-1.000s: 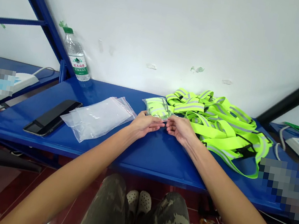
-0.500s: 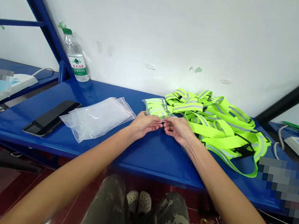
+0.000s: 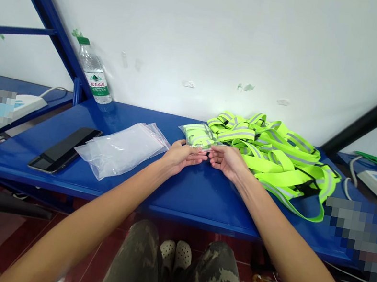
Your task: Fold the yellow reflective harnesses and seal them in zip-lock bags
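A clear zip bag (image 3: 199,136) with a folded neon-yellow reflective strap inside lies at the middle of the blue table. My left hand (image 3: 182,157) pinches the bag's near edge, thumb on top and fingers below. On the other side my right hand (image 3: 225,161) has its fingertips closed on the same edge, close to the left fingers. Beside and behind the right hand spreads a loose heap of neon-yellow reflective straps (image 3: 281,150) with grey stripes and black buckles. Left of my left hand is a stack of flat clear zip bags (image 3: 124,149).
A black phone (image 3: 65,149) lies at the table's left. Behind it a water bottle (image 3: 95,73) with a green cap leans against the blue frame post. White power strips (image 3: 26,107) sit beyond the left end. The blue table (image 3: 185,199) meets a white wall.
My right hand has shifted slightly to the right along the bag's edge, leaving a wider gap between the two hands. The bag stays about where it was.
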`<action>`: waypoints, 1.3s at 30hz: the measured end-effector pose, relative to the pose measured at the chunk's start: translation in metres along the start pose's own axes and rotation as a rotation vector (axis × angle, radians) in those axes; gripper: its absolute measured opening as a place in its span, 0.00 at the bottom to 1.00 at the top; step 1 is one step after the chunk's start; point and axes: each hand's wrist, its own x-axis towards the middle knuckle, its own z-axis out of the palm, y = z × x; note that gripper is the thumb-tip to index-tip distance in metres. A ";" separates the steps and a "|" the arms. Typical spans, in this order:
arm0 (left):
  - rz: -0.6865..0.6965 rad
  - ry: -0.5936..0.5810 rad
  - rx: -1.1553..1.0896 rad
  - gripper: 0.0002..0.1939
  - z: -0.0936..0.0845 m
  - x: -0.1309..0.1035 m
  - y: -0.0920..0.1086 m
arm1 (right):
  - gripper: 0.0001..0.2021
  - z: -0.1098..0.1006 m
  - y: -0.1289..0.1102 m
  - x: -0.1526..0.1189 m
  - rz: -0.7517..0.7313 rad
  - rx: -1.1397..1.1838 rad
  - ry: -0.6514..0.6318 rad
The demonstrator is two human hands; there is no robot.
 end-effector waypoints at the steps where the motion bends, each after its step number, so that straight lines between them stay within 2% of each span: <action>1: 0.002 -0.001 0.002 0.10 0.000 0.000 0.000 | 0.09 -0.002 -0.002 0.000 -0.003 0.004 0.006; 9: 0.052 0.006 0.025 0.12 0.003 -0.002 -0.002 | 0.10 0.002 -0.004 -0.001 -0.086 -0.039 0.098; 11: 0.044 -0.006 0.040 0.13 0.001 -0.003 -0.001 | 0.11 0.000 -0.005 -0.001 -0.131 -0.056 0.175; 13: 0.028 0.009 0.063 0.20 -0.002 -0.004 0.001 | 0.12 -0.004 -0.008 -0.001 -0.186 -0.073 0.274; 15: 0.017 0.043 0.090 0.33 -0.005 -0.005 0.002 | 0.12 -0.009 -0.009 -0.002 -0.218 -0.106 0.309; 17: 0.021 0.061 0.108 0.41 -0.006 -0.006 0.004 | 0.12 -0.010 -0.009 -0.004 -0.206 -0.160 0.259; 18: 0.026 0.060 0.110 0.41 -0.005 -0.006 0.004 | 0.12 -0.009 -0.007 -0.004 -0.195 -0.191 0.229; 22: 0.045 -0.010 0.086 0.23 -0.001 -0.006 0.006 | 0.08 -0.006 0.002 0.000 -0.276 -0.274 0.184; 24: 0.045 -0.080 0.051 0.21 0.000 -0.008 0.006 | 0.06 -0.007 0.007 0.005 -0.360 -0.272 0.190; 29: 0.020 -0.162 0.079 0.28 0.000 -0.012 0.003 | 0.08 -0.012 0.011 0.010 -0.425 -0.210 0.212; 33: 0.074 -0.171 0.160 0.39 -0.002 -0.011 -0.003 | 0.13 -0.011 0.012 0.007 -0.475 -0.236 0.118; 35: 0.109 -0.148 0.241 0.44 -0.002 -0.010 -0.007 | 0.15 -0.011 0.013 0.007 -0.494 -0.279 0.043; 37: 0.173 -0.073 0.401 0.47 -0.002 -0.011 -0.010 | 0.16 -0.012 0.016 0.010 -0.518 -0.333 0.020; 39: 0.345 0.060 0.611 0.44 -0.004 -0.012 -0.012 | 0.16 -0.014 0.017 0.013 -0.562 -0.390 0.045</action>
